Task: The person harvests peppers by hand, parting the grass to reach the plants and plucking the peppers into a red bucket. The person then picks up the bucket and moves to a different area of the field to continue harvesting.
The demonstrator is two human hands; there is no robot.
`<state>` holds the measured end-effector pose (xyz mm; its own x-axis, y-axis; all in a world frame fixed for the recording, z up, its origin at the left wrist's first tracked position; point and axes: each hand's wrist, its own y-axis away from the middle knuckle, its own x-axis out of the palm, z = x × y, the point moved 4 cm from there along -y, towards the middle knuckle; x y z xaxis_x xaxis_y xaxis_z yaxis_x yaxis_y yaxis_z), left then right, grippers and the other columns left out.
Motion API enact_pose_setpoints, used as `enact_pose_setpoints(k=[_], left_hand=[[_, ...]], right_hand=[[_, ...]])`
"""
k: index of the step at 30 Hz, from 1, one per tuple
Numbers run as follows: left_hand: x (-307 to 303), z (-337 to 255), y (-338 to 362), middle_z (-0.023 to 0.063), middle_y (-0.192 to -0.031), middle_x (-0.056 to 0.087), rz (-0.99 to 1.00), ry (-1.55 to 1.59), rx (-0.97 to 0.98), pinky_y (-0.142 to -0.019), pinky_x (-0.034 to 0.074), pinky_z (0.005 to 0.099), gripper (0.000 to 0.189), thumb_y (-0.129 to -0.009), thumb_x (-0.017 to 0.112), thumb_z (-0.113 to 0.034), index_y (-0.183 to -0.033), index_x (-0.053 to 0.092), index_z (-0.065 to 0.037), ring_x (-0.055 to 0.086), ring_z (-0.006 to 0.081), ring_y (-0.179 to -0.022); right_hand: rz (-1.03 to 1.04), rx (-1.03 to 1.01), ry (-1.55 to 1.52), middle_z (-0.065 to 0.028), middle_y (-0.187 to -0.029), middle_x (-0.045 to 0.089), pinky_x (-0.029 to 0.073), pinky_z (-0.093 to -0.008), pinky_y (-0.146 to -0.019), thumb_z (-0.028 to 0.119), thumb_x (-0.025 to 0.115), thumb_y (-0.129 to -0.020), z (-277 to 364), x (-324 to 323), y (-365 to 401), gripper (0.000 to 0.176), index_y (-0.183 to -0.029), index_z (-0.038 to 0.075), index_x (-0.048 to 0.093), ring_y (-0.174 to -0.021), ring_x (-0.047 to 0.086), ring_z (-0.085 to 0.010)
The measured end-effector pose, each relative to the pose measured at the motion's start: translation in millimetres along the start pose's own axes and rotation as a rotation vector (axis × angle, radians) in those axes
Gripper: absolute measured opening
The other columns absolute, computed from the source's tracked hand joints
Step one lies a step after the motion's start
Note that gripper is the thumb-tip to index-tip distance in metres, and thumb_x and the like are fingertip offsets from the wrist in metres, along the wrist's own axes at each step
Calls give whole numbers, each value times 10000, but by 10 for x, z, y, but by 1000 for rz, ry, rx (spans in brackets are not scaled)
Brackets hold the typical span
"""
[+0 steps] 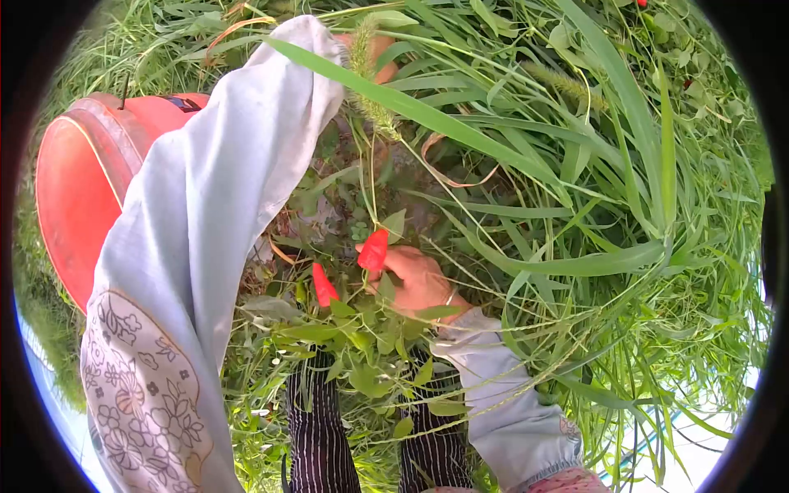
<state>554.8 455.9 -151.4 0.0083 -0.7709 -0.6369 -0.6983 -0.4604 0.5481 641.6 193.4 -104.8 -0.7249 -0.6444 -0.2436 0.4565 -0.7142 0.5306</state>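
So over on the far left there's a round red plastic bucket (76, 201) sitting in the grass, open mouth toward us, probably parked there just to be within easy reach, though the lens bends things so much I can't tell if it's upright or tilted. Next to it, a pale blue fabric sleeve with a flowery patch (144, 390) crosses in front of part of it. Then a small, pointed, bright red pepper (324, 287) stands tip-up among the green leaves, presumably held up by the plant, with no hand touching it. The left hand (384, 59) is way up top, well apart from both peppers and half hidden by a fuzzy green seed head (362, 62), so no clue whether it's spread or gripping something. Below it, a second, wider glossy red pepper (373, 251) sits right against the fingers of the right hand (413, 279). Those fingers are drawn in narrow, I'd guess to steady the pepper or its stem, but it covers the fingertips, so I can't swear it's pinched. Long green grass blades (593, 261) fill the right side.
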Motion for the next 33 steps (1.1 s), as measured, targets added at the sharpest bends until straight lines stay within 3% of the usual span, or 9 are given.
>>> enact_pose_setpoints(k=[5, 7, 9, 10, 12, 20, 26, 31, 33], left_hand=[[100, 108, 312, 38, -653, 575, -169, 338, -14, -585, 432, 333, 234, -782, 600, -259, -866, 611, -41, 529, 173, -597], [196, -45, 684, 30, -626, 539, -233, 1106, -242, -548, 410, 317, 219, -780, 607, -247, -830, 589, -34, 487, 137, -566], [266, -293, 1146, 34, -594, 496, -341, 1077, -276, -514, 386, 308, 209, -778, 614, -232, -787, 571, -28, 444, 110, -537], [304, -430, 1379, 41, -576, 472, -392, 669, -197, -498, 373, 306, 207, -777, 617, -224, -762, 563, -25, 422, 100, -523], [382, -694, 1718, 63, -571, 479, -223, 521, -410, -514, 386, 317, 235, -785, 631, -241, -736, 580, -16, 413, 113, -531], [1034, -964, 1831, 184, -685, 594, 117, 529, -553, -631, 457, 408, 441, -699, 700, -443, -813, 634, -22, 613, 317, -704], [965, -1197, 2046, 164, -721, 595, -183, 505, -547, -626, 468, 380, 345, -681, 719, -308, -833, 609, -18, 605, 297, -678], [1038, -1394, 2363, 100, -711, 579, -586, 716, -333, -583, 458, 309, 258, -657, 727, -113, -860, 593, -28, 569, 210, -612], [963, -1530, 2451, 44, -702, 576, -595, 862, -307, -584, 444, 253, 241, -700, 712, -99, -895, 586, -35, 539, 126, -601]], right_hand=[[-30, -35, -7, -62, -891, 600, 443, -361, -820, 128, 689, -713, 28, 62, 44, 417, -1113, 132, 572, -904, 562, -266], [-69, -81, -77, -72, -894, 579, 438, -368, -793, 76, 664, -721, 82, 51, 45, 355, -1063, 120, 578, -889, 557, -264], [-120, -120, -47, -73, -896, 576, 437, -370, -783, 79, 656, -725, -27, 144, 43, 334, -1048, 114, 577, -874, 558, -273], [-145, -137, -34, -74, -897, 574, 436, -370, -778, 80, 652, -727, -56, 182, 66, 324, -1040, 112, 577, -866, 559, -278], [-174, -162, 7, -103, -901, 574, 436, -386, -768, 118, 635, -731, 115, 92, 71, 311, -1034, 96, 572, -861, 554, -318], [-154, -136, 149, -111, -944, 605, 427, -416, -832, 61, 593, -683, 147, 181, 75, 302, -981, 106, 605, -933, 554, -330], [-141, -135, 189, -84, -950, 618, 387, -408, -908, -45, 580, -610, 160, 227, 69, 382, -961, 102, 610, -972, 547, -318], [-29, 25, 180, -138, -924, 603, 419, -374, -804, 126, 679, -633, 119, 212, 45, 382, -997, 64, 579, -933, 532, -325], [-165, -120, -244, -94, -857, 581, 386, -400, -874, 232, 630, -678, -15, 289, 92, 274, -900, 86, 562, -885, 547, -295]])
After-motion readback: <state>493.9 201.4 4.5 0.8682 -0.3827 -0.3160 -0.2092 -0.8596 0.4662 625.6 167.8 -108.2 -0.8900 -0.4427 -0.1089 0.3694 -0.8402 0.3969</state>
